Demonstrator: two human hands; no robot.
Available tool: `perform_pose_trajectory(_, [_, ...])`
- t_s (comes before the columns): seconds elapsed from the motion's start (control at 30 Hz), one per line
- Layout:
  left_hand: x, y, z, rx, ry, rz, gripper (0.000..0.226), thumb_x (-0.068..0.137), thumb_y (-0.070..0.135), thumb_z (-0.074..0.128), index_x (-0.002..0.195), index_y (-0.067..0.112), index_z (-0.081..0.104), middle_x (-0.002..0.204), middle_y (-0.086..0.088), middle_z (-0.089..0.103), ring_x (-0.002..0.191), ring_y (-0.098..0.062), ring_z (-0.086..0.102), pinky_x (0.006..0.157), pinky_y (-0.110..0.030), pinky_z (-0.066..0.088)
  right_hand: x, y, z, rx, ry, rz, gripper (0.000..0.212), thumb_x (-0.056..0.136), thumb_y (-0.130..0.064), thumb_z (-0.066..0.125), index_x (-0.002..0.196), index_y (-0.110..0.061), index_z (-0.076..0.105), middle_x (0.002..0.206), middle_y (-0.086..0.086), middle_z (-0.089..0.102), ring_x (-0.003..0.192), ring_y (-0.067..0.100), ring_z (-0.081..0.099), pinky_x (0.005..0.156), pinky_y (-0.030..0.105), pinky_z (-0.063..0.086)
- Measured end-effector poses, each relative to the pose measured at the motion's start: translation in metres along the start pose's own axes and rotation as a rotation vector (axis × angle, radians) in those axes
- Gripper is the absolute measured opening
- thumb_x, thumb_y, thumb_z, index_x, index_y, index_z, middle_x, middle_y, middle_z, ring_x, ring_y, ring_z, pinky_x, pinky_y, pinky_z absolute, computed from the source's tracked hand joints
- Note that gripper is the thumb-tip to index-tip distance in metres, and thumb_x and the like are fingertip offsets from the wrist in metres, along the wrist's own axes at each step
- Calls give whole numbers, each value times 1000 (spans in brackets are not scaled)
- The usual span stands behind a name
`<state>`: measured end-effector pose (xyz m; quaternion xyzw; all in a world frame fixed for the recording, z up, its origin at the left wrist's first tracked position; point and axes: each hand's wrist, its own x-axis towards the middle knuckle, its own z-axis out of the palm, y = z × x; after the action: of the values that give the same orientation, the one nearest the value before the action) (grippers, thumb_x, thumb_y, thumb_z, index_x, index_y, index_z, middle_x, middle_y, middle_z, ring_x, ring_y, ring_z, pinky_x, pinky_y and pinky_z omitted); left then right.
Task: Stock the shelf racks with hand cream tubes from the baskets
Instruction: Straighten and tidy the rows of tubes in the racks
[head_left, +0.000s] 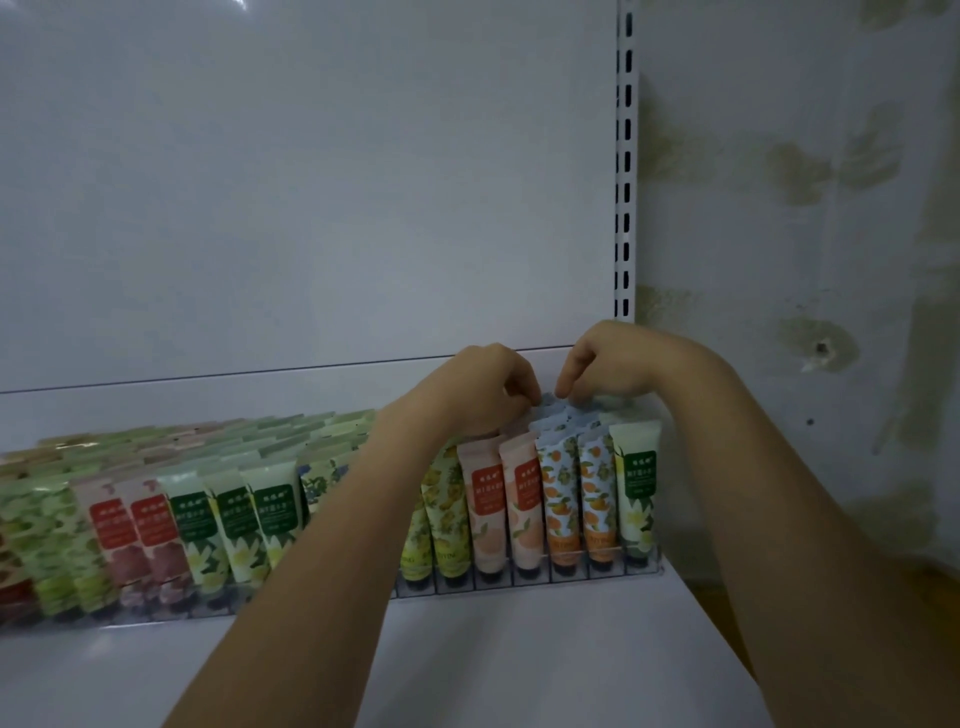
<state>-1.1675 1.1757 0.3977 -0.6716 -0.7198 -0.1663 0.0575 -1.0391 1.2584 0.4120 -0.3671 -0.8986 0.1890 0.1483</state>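
Clear plastic forms the rack (470, 583), a long low tray with thin dividers that split it into narrow lanes running front to back. Soft, glossy hand cream tubes (522, 499) fill those lanes. Each stands upright on its dark round cap, the long axis vertical, the flat crimped end up and the printed face toward the rack's front lip. The bodies taper from a wide flat seal down to a round shoulder. Prints vary by lane: pale green with white flowers, pink with red labels, yellow fruit and peach.

Near the rack's right end stand the orange-print tubes (559, 499), pale blue with small oranges. At the back of their lanes, the right hand (613, 364) pinches the blue crimped tops, thumb pointing down in front and fingers curled behind. The left hand (478, 395) is just beside it, fingers curled down onto the same tops; whether it grips them I cannot tell.

Under the rack lies a smooth white shelf (519, 660). Behind the rack rises a matt white back panel (311, 182), and beyond the rack's right end a slotted metal upright (626, 156) and a stained wall (805, 208).
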Motion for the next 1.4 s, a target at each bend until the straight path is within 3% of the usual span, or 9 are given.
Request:
perform_pose_trajectory(0.23, [1, 0, 1, 28, -15, -4, 23, 91, 13, 50, 106, 18, 67, 111, 0, 65, 72, -6, 45, 71, -19, 36, 3, 2, 4, 12, 10, 16, 17, 83, -6, 63, 95, -16, 71, 78, -7, 58, 77, 10, 52, 60, 21, 42])
perform_pose_trajectory(0.4, [3, -9, 0, 53, 65, -39, 28, 91, 11, 46, 109, 18, 66, 115, -1, 64, 88, -14, 52, 80, -23, 41, 5, -1, 7, 103, 169, -70, 25, 90, -4, 52, 95, -20, 70, 111, 4, 64, 100, 18, 57, 85, 28, 45])
perform_pose_trajectory(0.5, [5, -15, 2, 79, 69, -62, 31, 91, 10, 43, 111, 19, 66, 118, -1, 64, 108, -18, 54, 93, -29, 44, 5, -6, 16, 112, 143, -107, 30, 92, -4, 46, 103, -19, 70, 120, 3, 62, 104, 19, 58, 86, 27, 47])
perform_pose_trajectory(0.63, [9, -20, 5, 108, 16, -82, 33, 92, 11, 42, 112, 21, 66, 118, 0, 64, 118, -20, 48, 101, -36, 41, 7, -8, 21, 23, 67, -92, 42, 90, 2, 39, 111, -19, 68, 121, 3, 63, 105, 19, 57, 79, 23, 44])
perform_pose_trajectory(0.87, [12, -24, 8, 113, 0, -81, 33, 91, 11, 43, 110, 23, 67, 116, -1, 65, 119, -21, 45, 102, -38, 40, 7, -6, 20, 0, 50, -92, 39, 92, -1, 40, 112, -20, 68, 122, 4, 62, 94, 17, 55, 65, 18, 41])
perform_pose_trajectory(0.97, [11, -26, 7, 79, 39, -89, 31, 90, 11, 45, 107, 23, 67, 115, -2, 65, 114, -19, 50, 99, -38, 43, 7, -7, 22, -5, 35, -97, 37, 93, -4, 41, 113, -22, 68, 124, 1, 61, 105, 18, 56, 77, 21, 41])
perform_pose_trajectory(1.1, [8, -30, 1, 22, 125, -93, 23, 89, 11, 50, 100, 21, 67, 111, 2, 65, 89, -12, 51, 86, -29, 46, 8, -8, 21, 8, 64, -107, 31, 93, -7, 46, 113, -20, 67, 119, 0, 62, 106, 18, 56, 84, 25, 45])
perform_pose_trajectory(1.23, [7, -31, 2, -2, 77, -88, 18, 87, 12, 55, 99, 21, 66, 108, 2, 66, 87, -11, 52, 83, -25, 45, 7, -7, 18, 22, 39, -86, 33, 92, -4, 43, 107, -17, 69, 83, -8, 56, 71, 8, 49, 57, 17, 39])
perform_pose_trajectory(1.4, [10, -30, 4, -20, 72, -67, 17, 87, 9, 55, 93, 22, 65, 104, 2, 68, 92, -14, 59, 83, -28, 48, 4, -8, 17, -10, 27, -99, 36, 92, -5, 41, 110, -20, 69, 106, 1, 61, 85, 12, 49, 57, 14, 38])
